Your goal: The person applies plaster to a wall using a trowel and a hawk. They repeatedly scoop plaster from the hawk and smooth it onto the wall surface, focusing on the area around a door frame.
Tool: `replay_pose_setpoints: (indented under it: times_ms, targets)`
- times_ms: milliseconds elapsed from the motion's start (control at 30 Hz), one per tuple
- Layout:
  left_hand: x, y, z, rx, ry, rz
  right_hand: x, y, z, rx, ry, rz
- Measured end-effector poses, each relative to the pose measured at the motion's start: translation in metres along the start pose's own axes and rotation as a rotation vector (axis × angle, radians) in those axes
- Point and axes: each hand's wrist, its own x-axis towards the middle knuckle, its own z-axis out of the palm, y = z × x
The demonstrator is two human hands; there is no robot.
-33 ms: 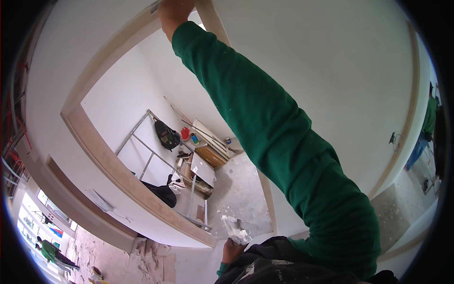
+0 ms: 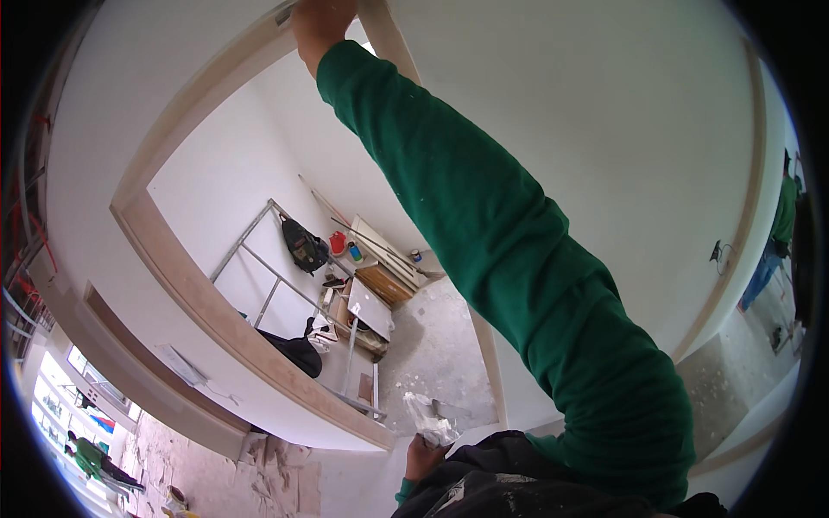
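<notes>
My right arm, in a green sleeve, stretches up across the view. My right hand [image 2: 323, 28] is at the top edge of the picture, by the head of a doorway frame [image 2: 142, 203]. Its fingers are mostly cut off, but it is closed, and a small grey blade edge, like that of a putty knife [image 2: 283, 15], shows beside it. Low in front of my body, my left hand [image 2: 423, 457] is closed round a flat tool smeared with whitish putty, seemingly a putty board [image 2: 436, 423]. Its handle is hidden in the hand.
Beyond the doorway stand a metal frame [image 2: 278, 278], a hanging backpack [image 2: 304, 245] and a wooden cabinet [image 2: 386, 283]. One person [image 2: 781, 211] is at the far right, another [image 2: 89, 456] at the lower left. Torn covering [image 2: 276, 475] lies on the floor.
My right hand and cuff have shifted very slightly to the right. My left hand and the putty board look the same.
</notes>
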Motion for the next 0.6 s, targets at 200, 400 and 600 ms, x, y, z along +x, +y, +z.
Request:
replay_pose_setpoints:
  times_ms: [200, 400, 600]
  targets:
    - [-0.007, -0.004, -0.004, 0.035, -0.041, 0.003, -0.002, 0.003, -0.001, -0.117, 0.019, -0.223]
    - [-0.006, -0.015, -0.002, 0.037, -0.043, 0.005, -0.003, 0.014, -0.019, -0.728, 0.035, -0.192]
    - [-0.009, -0.013, -0.001, 0.0, -0.047, 0.047, 0.005, 0.023, -0.04, -1.235, -0.108, -0.506]
